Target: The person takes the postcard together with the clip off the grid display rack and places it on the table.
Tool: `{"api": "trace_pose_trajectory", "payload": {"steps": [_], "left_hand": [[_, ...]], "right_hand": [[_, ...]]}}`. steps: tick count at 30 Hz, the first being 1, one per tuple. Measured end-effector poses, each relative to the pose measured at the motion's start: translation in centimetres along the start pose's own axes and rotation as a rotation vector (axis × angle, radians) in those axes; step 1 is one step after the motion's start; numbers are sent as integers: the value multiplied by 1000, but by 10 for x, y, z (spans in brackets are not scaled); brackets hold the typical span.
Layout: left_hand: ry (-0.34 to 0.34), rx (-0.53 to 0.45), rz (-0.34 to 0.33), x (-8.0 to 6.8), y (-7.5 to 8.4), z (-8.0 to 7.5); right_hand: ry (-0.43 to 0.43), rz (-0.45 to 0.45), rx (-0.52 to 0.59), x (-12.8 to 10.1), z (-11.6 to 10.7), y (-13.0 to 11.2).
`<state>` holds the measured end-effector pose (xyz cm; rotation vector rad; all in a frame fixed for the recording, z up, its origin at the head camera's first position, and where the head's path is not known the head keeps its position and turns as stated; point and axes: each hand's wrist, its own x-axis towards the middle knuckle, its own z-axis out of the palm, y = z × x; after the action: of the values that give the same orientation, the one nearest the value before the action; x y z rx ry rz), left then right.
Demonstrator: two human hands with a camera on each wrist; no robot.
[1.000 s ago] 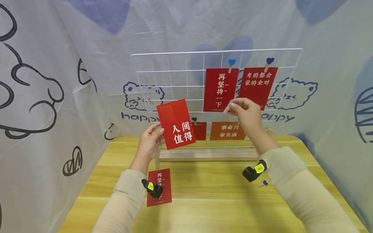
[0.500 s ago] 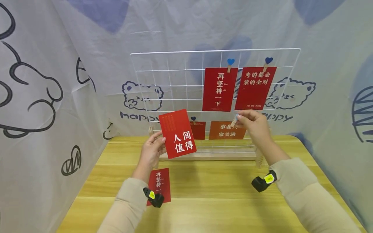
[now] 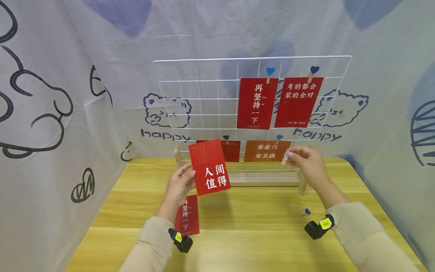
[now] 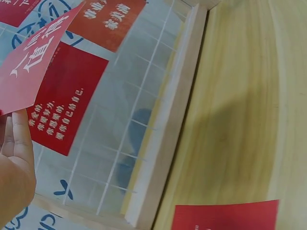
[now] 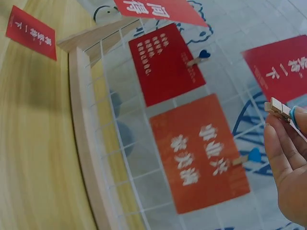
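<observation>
My left hand (image 3: 180,183) holds a red card (image 3: 209,166) with white characters by its left edge, in front of the lower left part of a white wire grid rack (image 3: 204,59). The card slants and overlaps a red card (image 3: 234,152) clipped on the rack behind it. In my right hand (image 3: 310,162), thumb and fingers pinch a small wooden clothespin (image 5: 279,110) with a light blue heart. This hand is just right of an orange card (image 3: 266,151) clipped low on the grid. Two red cards (image 3: 257,109) hang above, from heart clothespins.
Another red card (image 3: 188,219) lies on the wooden table (image 3: 244,245), partly behind my left forearm. A clothespin with a dark blue heart (image 3: 307,211) lies on the table at the right. The rack stands on a wooden base (image 3: 261,181) before a printed cloth (image 3: 204,22).
My right hand has moved down and right with the clothespin, away from the upper cards. My left hand has lowered the red card somewhat and shifted it slightly right.
</observation>
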<state>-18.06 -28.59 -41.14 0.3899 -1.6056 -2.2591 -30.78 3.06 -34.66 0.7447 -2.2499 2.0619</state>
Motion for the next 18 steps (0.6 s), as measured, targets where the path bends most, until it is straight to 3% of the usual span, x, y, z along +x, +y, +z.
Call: {"api": "trace_pose_trajectory", "payload": {"steps": [7,11,12,15,18], "left_hand": [[16,21,-12,-4,-17,-4],[18,37,-23,-5,-26,-8],[19,51,-26,-6,-27,-8],[28,80,-36,-8,-34,-10],[34,96,-41,-9,-41,-11]], "right_hand": [[1,40,17,-10,-12,22],[-55,9,123,4,-36,88],[-50,32,104,5,-40,97],[-40,42,112,-5,-40,90],[17,110,-6,-22,-32,64]]}}
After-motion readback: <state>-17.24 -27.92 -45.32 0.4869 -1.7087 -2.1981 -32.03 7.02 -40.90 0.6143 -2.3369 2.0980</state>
